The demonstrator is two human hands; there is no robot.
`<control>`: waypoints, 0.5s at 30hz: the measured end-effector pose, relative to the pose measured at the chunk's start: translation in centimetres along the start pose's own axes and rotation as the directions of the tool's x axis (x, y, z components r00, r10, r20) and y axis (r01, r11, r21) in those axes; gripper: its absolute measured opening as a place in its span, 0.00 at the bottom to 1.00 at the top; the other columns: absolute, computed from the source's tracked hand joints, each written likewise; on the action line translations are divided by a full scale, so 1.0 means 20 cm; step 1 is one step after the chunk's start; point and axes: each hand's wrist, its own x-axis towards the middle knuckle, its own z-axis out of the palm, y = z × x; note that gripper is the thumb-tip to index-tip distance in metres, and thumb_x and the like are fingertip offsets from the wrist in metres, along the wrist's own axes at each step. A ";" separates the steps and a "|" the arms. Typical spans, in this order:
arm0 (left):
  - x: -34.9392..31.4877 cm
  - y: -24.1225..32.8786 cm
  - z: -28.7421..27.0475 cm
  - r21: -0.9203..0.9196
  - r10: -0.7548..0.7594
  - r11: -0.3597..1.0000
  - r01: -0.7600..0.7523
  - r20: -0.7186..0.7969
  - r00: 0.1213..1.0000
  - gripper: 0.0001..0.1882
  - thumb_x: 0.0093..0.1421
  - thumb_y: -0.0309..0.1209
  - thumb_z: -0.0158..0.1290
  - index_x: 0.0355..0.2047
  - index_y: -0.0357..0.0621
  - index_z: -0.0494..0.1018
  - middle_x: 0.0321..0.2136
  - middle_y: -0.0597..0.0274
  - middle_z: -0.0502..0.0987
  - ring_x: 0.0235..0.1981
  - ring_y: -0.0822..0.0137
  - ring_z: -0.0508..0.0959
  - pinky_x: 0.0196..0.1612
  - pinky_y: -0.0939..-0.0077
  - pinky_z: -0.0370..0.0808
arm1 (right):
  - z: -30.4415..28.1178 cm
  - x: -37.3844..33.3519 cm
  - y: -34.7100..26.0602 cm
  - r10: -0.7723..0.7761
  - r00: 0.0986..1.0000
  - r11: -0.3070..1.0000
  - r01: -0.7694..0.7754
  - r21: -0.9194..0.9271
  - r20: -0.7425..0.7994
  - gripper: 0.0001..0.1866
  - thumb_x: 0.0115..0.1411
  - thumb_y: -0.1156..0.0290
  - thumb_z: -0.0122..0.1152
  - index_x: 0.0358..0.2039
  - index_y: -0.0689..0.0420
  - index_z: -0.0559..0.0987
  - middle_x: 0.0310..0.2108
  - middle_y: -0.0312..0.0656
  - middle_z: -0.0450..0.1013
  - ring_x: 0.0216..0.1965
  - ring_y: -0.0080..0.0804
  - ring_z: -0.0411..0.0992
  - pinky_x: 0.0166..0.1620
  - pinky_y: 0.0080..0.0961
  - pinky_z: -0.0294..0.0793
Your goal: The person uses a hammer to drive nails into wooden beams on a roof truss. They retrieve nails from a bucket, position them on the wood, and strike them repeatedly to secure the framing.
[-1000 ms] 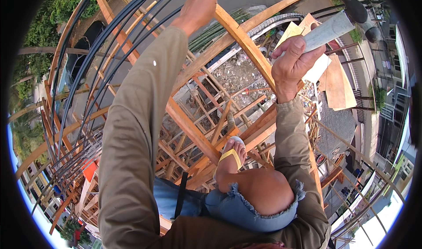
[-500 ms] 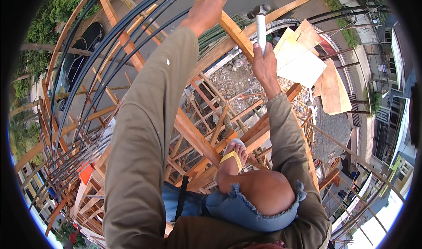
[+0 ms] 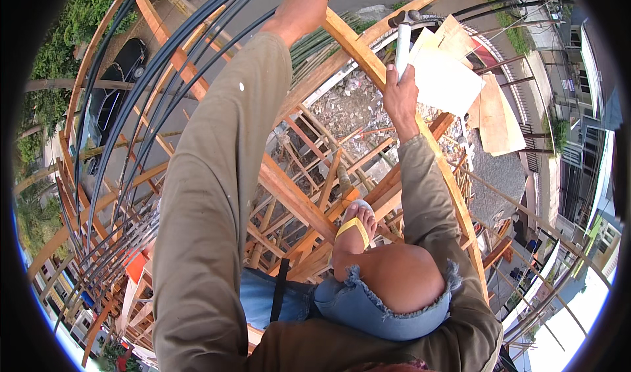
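Observation:
At the top of the head view, my left hand (image 3: 303, 12) is closed on a long wooden batten (image 3: 355, 47); its fingertips are hidden. My right hand (image 3: 400, 99) grips a hammer (image 3: 402, 48) by its pale handle. The hammer's dark metal head points away from me, just right of the batten and apart from it. The batten runs on behind my right wrist and down along my right forearm. Below my hands, my foot in a yellow-strapped flip-flop (image 3: 355, 231) rests among timber beams (image 3: 296, 198).
Dark bundled cables (image 3: 172, 43) curve past on the left. A lattice of timber and poles lies beneath, with rubble-strewn ground (image 3: 351, 102) far below. Pale plywood sheets (image 3: 453, 83) are at the right. A dark car (image 3: 125, 60) stands at the left, and buildings line the right.
The hammer and my right hand have shifted slightly right, and the hammer tilts more to the right. My left hand keeps its place on the batten while the view shifts a little.

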 end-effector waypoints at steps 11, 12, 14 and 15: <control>0.01 -0.03 -0.01 0.004 0.019 1.000 -0.019 -0.006 1.000 0.19 0.65 0.27 0.47 0.55 0.45 0.75 0.39 0.38 0.81 0.41 0.41 0.81 0.45 0.49 0.78 | -0.35 -0.08 -0.49 -0.408 0.877 0.723 0.480 0.497 -0.252 0.16 0.73 0.63 0.48 0.51 0.64 0.66 0.24 0.39 0.70 0.18 0.21 0.70 0.20 0.19 0.74; 0.00 -0.03 -0.02 0.007 0.010 1.000 -0.010 0.002 1.000 0.19 0.65 0.27 0.47 0.55 0.45 0.75 0.39 0.38 0.81 0.41 0.41 0.81 0.45 0.49 0.78 | -0.42 -0.07 -0.60 -0.510 0.751 0.609 0.659 0.441 -0.418 0.19 0.74 0.62 0.47 0.53 0.67 0.62 0.23 0.39 0.69 0.19 0.22 0.70 0.21 0.20 0.75; -0.04 0.00 -0.05 0.007 -0.016 1.000 0.015 0.041 0.999 0.19 0.65 0.27 0.47 0.55 0.45 0.75 0.39 0.38 0.81 0.42 0.42 0.81 0.46 0.49 0.79 | -0.47 -0.05 -0.63 -0.484 0.651 0.486 0.756 0.440 -0.585 0.21 0.74 0.61 0.46 0.54 0.67 0.60 0.23 0.41 0.69 0.18 0.23 0.70 0.20 0.20 0.72; -0.02 0.02 -0.07 0.004 -0.014 1.000 0.014 0.047 0.999 0.19 0.65 0.27 0.47 0.55 0.45 0.75 0.39 0.39 0.81 0.42 0.42 0.82 0.46 0.50 0.79 | -0.43 -0.01 -0.60 -0.430 0.606 0.368 0.795 0.483 -0.669 0.20 0.74 0.61 0.46 0.54 0.66 0.59 0.22 0.41 0.68 0.18 0.23 0.70 0.19 0.20 0.71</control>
